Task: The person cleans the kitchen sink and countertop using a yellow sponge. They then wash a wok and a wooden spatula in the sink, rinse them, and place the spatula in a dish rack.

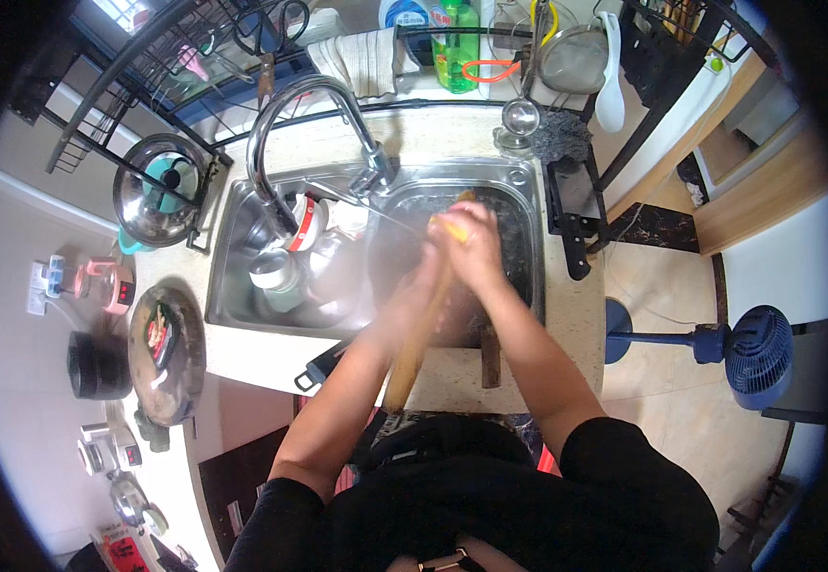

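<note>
Both hands are over the right basin of a steel sink [537, 286], partly blurred by haze. My right hand [477, 247] is closed round a small yellow thing [451, 229], perhaps a sponge, against the upper part of a long wooden utensil [408, 365]. Lower on that wood, my left hand [417, 282] appears wrapped round it; its fingers are blurred. The utensil slants down between my forearms, past the counter's front edge. Beneath the hands is a dark pan [517, 275], with a short wooden handle [490, 361] over the sink's front rim. A chrome faucet [299, 89] arches over the left basin.
The left basin holds a lidded jar [274, 275] and a red-banded bowl [304, 225]. A black-handled cleaver [575, 254] lies right of the sink. Left stand a round chopping board [171, 386] with food on a dish and a pot lid [156, 214]. A blue fan [758, 357] stands at right.
</note>
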The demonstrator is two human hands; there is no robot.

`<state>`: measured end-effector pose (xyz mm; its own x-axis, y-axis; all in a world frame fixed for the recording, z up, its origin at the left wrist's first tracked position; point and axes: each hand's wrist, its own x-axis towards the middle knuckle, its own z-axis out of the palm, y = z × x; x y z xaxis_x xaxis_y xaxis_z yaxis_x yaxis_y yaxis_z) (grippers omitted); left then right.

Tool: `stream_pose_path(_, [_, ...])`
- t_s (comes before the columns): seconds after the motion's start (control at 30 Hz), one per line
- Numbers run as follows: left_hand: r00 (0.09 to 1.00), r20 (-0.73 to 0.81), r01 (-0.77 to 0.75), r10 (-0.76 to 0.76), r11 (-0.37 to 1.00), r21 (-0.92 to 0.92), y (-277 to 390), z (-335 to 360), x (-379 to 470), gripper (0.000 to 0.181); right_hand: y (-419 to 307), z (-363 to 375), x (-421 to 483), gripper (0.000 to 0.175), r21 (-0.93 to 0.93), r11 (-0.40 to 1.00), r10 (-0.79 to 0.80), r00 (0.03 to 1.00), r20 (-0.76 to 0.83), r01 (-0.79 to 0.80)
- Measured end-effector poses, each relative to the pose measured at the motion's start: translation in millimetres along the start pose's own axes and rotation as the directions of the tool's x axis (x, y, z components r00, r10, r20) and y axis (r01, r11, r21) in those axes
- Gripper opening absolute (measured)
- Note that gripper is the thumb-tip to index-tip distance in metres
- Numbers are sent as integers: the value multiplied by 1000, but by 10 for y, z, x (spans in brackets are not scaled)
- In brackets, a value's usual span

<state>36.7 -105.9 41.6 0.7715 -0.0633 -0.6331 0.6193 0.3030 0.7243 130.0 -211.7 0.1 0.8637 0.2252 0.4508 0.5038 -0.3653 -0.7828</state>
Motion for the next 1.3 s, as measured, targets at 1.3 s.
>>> stream_pose_path(1.3, [773,-36,-329,633,449,831,-405,48,-406,53,792,393,-314,40,607,-534,502,358,788,-588])
